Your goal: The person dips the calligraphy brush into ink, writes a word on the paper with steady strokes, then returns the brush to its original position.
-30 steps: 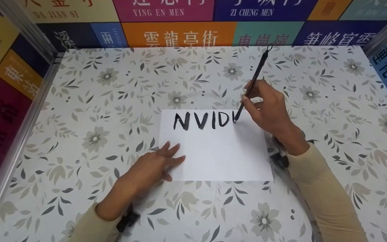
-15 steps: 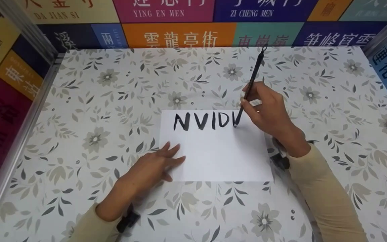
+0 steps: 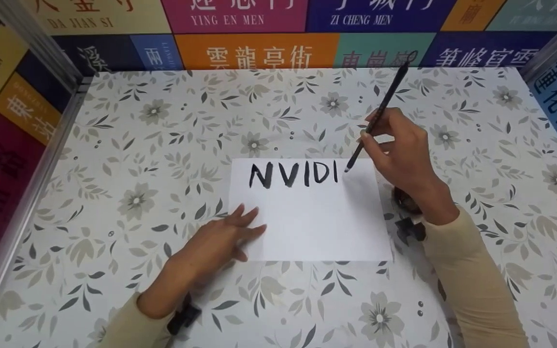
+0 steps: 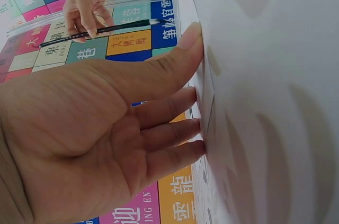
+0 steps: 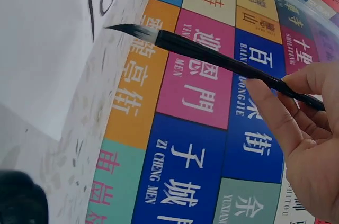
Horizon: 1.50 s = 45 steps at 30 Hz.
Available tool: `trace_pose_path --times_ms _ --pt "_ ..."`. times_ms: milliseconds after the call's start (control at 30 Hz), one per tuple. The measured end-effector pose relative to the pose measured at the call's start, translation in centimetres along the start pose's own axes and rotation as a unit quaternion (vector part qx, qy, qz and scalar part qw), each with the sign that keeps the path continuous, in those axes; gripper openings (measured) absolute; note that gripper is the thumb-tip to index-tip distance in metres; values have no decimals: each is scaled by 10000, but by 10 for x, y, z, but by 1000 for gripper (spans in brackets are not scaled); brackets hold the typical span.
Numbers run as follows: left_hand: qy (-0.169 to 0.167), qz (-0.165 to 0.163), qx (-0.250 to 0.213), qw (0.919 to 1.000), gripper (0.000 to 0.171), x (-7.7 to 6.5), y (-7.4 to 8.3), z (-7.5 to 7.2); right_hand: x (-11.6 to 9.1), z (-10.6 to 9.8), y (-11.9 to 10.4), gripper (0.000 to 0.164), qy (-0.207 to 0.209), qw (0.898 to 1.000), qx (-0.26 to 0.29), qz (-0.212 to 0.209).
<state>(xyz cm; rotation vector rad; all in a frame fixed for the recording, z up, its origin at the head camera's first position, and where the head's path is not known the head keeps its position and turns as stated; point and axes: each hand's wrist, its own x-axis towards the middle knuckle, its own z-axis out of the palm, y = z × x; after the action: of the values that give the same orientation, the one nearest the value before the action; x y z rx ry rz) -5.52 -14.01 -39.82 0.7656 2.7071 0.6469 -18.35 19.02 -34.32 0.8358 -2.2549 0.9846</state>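
Observation:
A white sheet of paper [image 3: 317,222] lies on the table, with "NVIDI" in black brush strokes [image 3: 293,174] along its upper part. My right hand [image 3: 402,152] pinches a black writing brush [image 3: 386,104] by its handle, above the paper's upper right. In the right wrist view the dark, pointed tip of the brush [image 5: 127,29] hangs apart from the paper, near the last stroke. My left hand [image 3: 215,244] rests with spread fingers on the paper's lower left edge. In the left wrist view the fingertips [image 4: 192,36] touch the surface and nothing is gripped.
A white cloth with grey flowers and leaves covers the table [image 3: 138,154]. Behind it stands a wall of coloured panels [image 3: 259,50] with lettering, and more panels rise at the left and right. Both wrists carry a dark camera mount [image 3: 184,316].
The second upright stroke after the D has grown downward to full length. My right hand has then lifted the brush off the paper and shifted right. My left hand has stayed put.

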Motion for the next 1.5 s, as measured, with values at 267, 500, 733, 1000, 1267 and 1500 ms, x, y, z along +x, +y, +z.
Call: trace_pose_path --times_ms 267,500,733,1000,1267,1500 --pt "7 18 -18 10000 65 -1 0 0 -3 6 21 25 406 9989 -125 -173" --pt "60 65 -47 10000 64 0 -1 0 -4 10 25 24 411 9986 -164 -282" --pt "100 133 -6 9999 63 0 -1 0 -6 12 23 23 256 9995 -30 -168" --pt "111 182 80 9997 63 0 -1 -1 -7 15 21 21 62 9999 -83 -17" --pt "151 216 117 9996 62 -1 -1 -1 -7 15 18 22 -92 9999 33 45" --pt "111 65 -8 9999 65 -1 1 -1 -7 15 14 22 -225 9995 166 -173"
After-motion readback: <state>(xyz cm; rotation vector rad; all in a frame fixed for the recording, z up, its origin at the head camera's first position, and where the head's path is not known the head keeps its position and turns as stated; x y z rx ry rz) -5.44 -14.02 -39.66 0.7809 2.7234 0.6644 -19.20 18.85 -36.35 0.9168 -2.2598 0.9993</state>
